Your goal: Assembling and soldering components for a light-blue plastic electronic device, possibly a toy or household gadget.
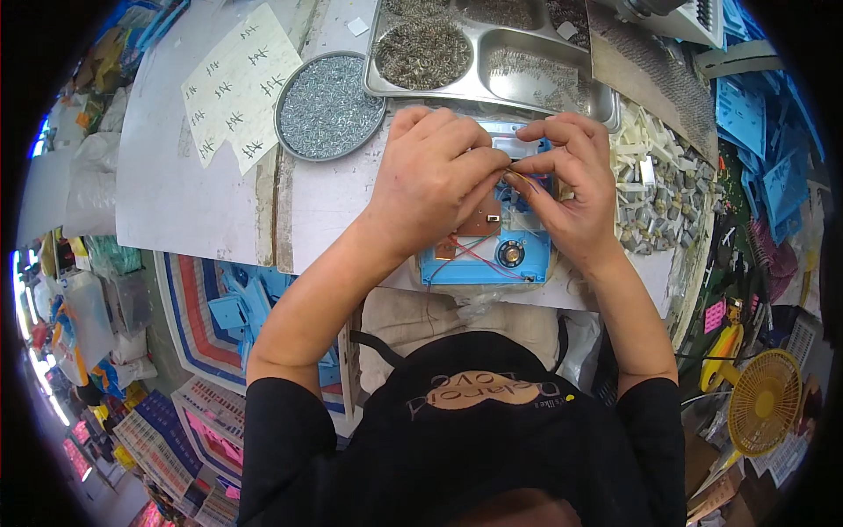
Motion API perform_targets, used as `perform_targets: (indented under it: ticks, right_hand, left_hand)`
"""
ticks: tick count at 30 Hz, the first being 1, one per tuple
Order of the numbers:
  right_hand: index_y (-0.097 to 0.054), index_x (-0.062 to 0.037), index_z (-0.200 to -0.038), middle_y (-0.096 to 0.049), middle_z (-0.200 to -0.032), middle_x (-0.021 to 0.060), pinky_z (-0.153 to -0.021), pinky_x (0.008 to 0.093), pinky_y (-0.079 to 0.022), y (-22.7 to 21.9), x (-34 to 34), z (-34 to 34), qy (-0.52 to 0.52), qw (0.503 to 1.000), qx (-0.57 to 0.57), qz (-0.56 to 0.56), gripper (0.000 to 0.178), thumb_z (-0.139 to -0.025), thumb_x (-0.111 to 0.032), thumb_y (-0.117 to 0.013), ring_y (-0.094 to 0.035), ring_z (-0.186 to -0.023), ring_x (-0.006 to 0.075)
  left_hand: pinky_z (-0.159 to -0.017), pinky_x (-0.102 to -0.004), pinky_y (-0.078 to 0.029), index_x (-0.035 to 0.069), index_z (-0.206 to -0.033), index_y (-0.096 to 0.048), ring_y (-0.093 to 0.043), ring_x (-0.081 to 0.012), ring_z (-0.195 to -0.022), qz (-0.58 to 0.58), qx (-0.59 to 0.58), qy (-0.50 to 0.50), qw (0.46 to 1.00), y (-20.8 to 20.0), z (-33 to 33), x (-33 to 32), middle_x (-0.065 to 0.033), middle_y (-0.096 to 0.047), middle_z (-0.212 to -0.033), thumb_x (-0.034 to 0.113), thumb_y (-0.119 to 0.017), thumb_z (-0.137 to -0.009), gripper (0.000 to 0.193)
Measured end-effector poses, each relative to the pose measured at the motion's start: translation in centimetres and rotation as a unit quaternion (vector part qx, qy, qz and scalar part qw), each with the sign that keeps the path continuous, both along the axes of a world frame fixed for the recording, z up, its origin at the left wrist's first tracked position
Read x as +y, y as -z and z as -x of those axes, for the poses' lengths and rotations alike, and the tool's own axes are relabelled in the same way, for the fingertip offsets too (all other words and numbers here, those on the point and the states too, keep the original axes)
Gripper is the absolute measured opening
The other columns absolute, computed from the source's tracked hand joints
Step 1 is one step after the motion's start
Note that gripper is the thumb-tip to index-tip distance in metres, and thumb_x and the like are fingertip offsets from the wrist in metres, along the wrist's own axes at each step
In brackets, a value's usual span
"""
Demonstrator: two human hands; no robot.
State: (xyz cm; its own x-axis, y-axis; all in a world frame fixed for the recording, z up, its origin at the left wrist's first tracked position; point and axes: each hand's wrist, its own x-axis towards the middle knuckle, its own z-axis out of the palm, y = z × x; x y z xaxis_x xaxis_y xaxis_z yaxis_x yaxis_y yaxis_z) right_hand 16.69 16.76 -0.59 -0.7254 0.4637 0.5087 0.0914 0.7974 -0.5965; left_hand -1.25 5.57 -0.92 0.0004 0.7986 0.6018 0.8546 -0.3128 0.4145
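Left hand (443, 171), right hand (572, 180): fingertips nearly closed, pinching wires (526, 181) above blue case (481, 274); dish (329, 159) at case's ten o'clock.

The plastic housing (457, 273) is coloured light blue, its circuit board (475, 223) brown and its wires (475, 254) red. The container (211, 327) is striped in 3 colours: red, white and blue. The T-shirt (492, 457) is coloured black, the fan (764, 402) yellow.

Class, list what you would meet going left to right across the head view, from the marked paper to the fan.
Marked paper, round dish, left hand, right hand, heap of small grey and white parts, yellow fan.
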Motion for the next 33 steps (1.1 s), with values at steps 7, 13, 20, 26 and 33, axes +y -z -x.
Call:
perform_targets:
  ticks: [7,13,20,26,33]
  right_hand:
    - [-0.072,-0.0086,-0.083,-0.069,-0.112,0.0049,-0.095,0.0418,-0.046,0.1,0.2,-0.2,-0.007,1.000,-0.004,-0.018,0.018,-0.069,-0.006,-0.082,-0.054,-0.112,0.0317]
    - [-0.071,-0.0093,-0.084,-0.068,-0.109,0.0044,-0.094,0.0424,-0.046,-0.1,-0.2,-0.3,0.005,0.999,-0.010,-0.030,0.018,-0.070,-0.006,-0.082,-0.053,-0.110,0.0321]
    - [-0.071,-0.0132,-0.087,-0.065,-0.095,0.0009,-0.085,0.0420,-0.045,0.2,-1.3,-0.3,0.024,0.996,-0.029,-0.086,0.022,-0.068,-0.011,-0.081,-0.056,-0.099,0.0280]
    - [-0.071,-0.0125,-0.090,-0.064,-0.093,-0.0005,-0.082,0.0433,-0.042,-1.2,-5.4,-0.1,-0.034,0.987,-0.092,-0.128,0.019,-0.072,-0.018,-0.077,-0.058,-0.094,0.0238]
    - [-0.073,-0.0078,-0.105,-0.070,-0.101,0.0058,-0.084,0.0437,-0.048,-3.4,-6.3,-8.8,-0.115,0.988,-0.074,0.068,0.035,-0.072,-0.012,-0.084,-0.064,-0.091,0.0289]
  left_hand:
    - [-0.080,-0.0362,-0.042,0.013,-0.089,-0.073,-0.062,-0.0220,-0.081,0.022,-0.028,0.011,0.999,0.4,0.4,-0.1,-0.0010,-0.065,-0.085,0.010,-0.080,-0.074,0.017]
    - [-0.080,-0.0361,-0.048,0.008,-0.089,-0.074,-0.066,-0.0258,-0.084,0.077,-0.148,0.008,0.986,0.6,0.6,-0.8,-0.0073,-0.069,-0.088,0.006,-0.077,-0.079,0.011]
    - [-0.070,-0.0322,-0.052,0.004,-0.092,-0.073,-0.068,-0.0250,-0.080,0.061,-0.204,-0.002,0.977,0.7,0.1,-0.8,-0.0094,-0.069,-0.088,0.002,-0.076,-0.079,0.013]
    - [-0.064,-0.0339,-0.055,0.004,-0.095,-0.073,-0.069,-0.0271,-0.073,0.037,-0.123,0.043,0.991,-0.7,-0.5,-0.3,-0.0104,-0.070,-0.088,0.002,-0.076,-0.081,0.014]
    - [-0.064,-0.0386,-0.055,0.007,-0.098,-0.071,-0.067,-0.0301,-0.073,0.101,-0.074,0.045,0.991,0.2,-2.4,0.2,-0.0087,-0.066,-0.085,0.008,-0.073,-0.083,0.015]
